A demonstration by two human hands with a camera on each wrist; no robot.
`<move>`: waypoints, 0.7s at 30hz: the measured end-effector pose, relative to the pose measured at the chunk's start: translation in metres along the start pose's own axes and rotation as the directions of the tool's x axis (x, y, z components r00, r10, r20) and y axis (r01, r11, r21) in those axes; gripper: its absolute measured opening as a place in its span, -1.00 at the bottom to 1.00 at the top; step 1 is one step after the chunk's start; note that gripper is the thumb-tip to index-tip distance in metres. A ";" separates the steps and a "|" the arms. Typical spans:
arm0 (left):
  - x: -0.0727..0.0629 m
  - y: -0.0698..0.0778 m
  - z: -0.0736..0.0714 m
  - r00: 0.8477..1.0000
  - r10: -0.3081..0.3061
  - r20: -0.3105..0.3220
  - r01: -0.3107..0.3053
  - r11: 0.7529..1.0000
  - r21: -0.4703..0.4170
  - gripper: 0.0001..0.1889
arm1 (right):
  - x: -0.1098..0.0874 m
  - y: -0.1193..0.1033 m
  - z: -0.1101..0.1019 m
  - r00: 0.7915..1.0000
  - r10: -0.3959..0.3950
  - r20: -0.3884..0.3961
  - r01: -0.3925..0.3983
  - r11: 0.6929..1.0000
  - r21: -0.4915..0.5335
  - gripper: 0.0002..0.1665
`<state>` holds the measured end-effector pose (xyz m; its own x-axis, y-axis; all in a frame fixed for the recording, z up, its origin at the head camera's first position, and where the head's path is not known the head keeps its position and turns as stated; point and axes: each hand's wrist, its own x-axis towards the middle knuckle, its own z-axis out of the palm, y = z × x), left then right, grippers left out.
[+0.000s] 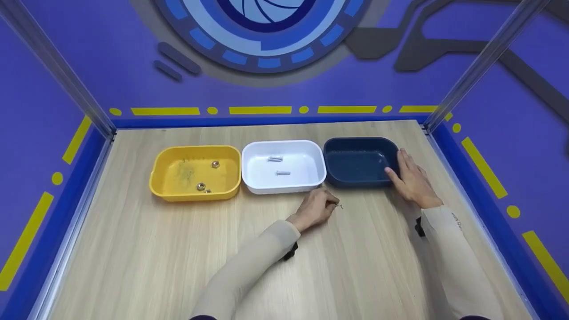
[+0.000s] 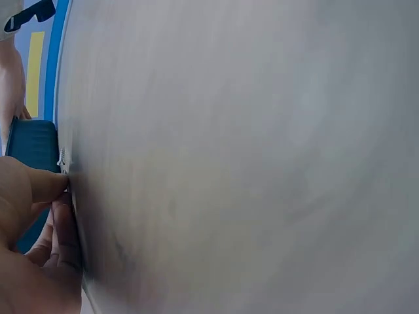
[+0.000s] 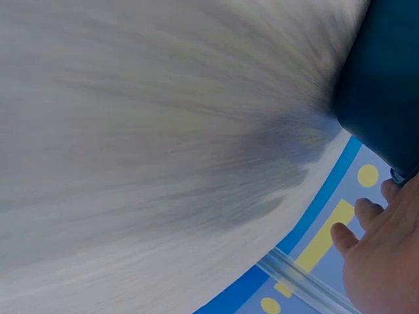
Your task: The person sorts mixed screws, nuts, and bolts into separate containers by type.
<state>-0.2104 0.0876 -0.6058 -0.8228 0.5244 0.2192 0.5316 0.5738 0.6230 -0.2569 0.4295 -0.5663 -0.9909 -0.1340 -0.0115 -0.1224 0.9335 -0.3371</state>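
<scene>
My left hand [image 1: 315,208] is low on the table, just in front of the gap between the white tray and the dark blue tray [image 1: 362,184]. Its thumb and fingertips pinch together at a small thin screw [image 2: 62,157], which sticks out past them at the table surface. The fingers hide part of it. My right hand [image 1: 415,183] rests against the right side of the dark blue tray, fingers extended along the outer wall and thumb at the rim. Nothing shows inside that tray.
A white tray [image 1: 284,190] in the middle holds several bolts [image 1: 283,173]. On the left, a yellow tray [image 1: 195,197] contains several nuts [image 1: 215,164]. The three trays stand side by side on the wooden table [image 1: 178,266], with blue-purple panels [image 1: 111,66] around it.
</scene>
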 end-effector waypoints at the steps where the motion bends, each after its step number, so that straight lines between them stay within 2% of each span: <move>1: 0.000 0.000 0.000 1.000 -0.001 -0.005 0.001 1.000 -0.005 -0.81 | 0.000 0.000 0.000 1.000 0.000 0.000 0.000 1.000 0.001 0.07; 7: 0.002 -0.001 0.001 1.000 -0.019 -0.010 0.019 0.999 -0.032 -0.85 | 0.000 0.000 0.000 1.000 0.000 0.003 0.000 1.000 0.007 0.07; 14: 0.003 -0.002 0.000 1.000 -0.009 -0.008 0.009 1.000 -0.024 -0.89 | 0.000 0.001 0.000 1.000 -0.001 0.000 0.001 1.000 0.010 0.07; 21: 0.004 -0.002 0.000 0.999 -0.037 0.005 0.037 0.999 -0.028 -0.94 | 0.001 0.001 0.001 1.000 0.003 0.011 -0.003 1.000 0.008 0.07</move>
<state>-0.2147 0.0890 -0.6059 -0.8407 0.5062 0.1920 0.4951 0.5753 0.6511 -0.2577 0.4303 -0.5673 -0.9906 -0.1346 -0.0225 -0.1187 0.9314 -0.3441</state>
